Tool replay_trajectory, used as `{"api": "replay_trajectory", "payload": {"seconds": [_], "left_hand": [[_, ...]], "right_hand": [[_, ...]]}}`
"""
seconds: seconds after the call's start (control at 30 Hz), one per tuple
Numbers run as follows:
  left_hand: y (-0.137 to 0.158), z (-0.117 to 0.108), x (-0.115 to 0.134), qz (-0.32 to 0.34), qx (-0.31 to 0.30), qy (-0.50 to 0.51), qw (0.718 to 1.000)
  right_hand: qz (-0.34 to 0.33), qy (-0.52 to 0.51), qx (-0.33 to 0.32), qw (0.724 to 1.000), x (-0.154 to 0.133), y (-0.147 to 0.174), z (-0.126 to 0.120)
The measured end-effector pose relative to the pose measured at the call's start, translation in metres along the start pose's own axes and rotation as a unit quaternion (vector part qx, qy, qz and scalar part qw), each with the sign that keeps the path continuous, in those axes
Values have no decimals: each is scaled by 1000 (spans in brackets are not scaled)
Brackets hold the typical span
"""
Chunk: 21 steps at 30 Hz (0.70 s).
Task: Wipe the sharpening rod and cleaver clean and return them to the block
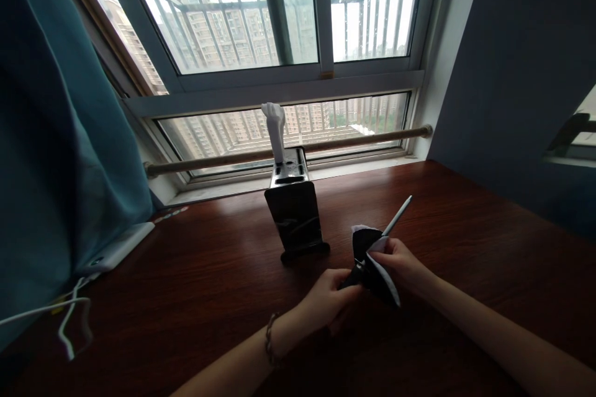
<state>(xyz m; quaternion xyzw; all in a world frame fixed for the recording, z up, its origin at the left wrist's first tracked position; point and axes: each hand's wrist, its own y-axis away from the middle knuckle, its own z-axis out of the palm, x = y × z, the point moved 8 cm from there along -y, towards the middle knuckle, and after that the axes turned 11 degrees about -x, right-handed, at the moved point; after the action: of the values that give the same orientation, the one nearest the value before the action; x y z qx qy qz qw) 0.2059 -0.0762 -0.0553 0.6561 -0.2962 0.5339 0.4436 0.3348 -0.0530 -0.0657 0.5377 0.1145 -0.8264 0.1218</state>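
Note:
My left hand [328, 298] is closed around a small dark object with a metallic glint, its kind hard to make out, against the near side of a folded black-and-white sheet [388, 285]. The sheet is black on one face and white on the other, paper or cloth. My right hand [400, 263] pinches its white edge from the right. A slim white pen-like stick [397, 216] juts up and right from beside the right fingers; its lower end is hidden by the sheet. Both hands are just above the dark wooden table [223, 285].
Ahead of my hands stands a black tissue box [295, 217] with a white tissue [275, 127] sticking up. White cables [69, 322] and a white power strip [123, 248] lie at left beside a blue curtain [93, 105]. A horizontal rail [367, 138] crosses the barred window.

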Motion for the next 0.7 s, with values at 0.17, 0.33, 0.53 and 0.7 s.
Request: {"api": "replay_trajectory", "payload": {"seconds": [0.17,0.33,0.53,0.7], "left_hand": [[-2,15,-7,-39,-128,249,959],[-2,5,-1,-15,-54,56,997],[9,-6,17,47,131,-322,936],[9,-6,13,28,138,-369,919]], "right_hand": [[-1,4,-13,1000,-5,1,2],[0,18,-33,999,-3,0,4],[11,15,-6,1000,5,-1,3],[15,6,-13,1000,9,-1,2]]}}
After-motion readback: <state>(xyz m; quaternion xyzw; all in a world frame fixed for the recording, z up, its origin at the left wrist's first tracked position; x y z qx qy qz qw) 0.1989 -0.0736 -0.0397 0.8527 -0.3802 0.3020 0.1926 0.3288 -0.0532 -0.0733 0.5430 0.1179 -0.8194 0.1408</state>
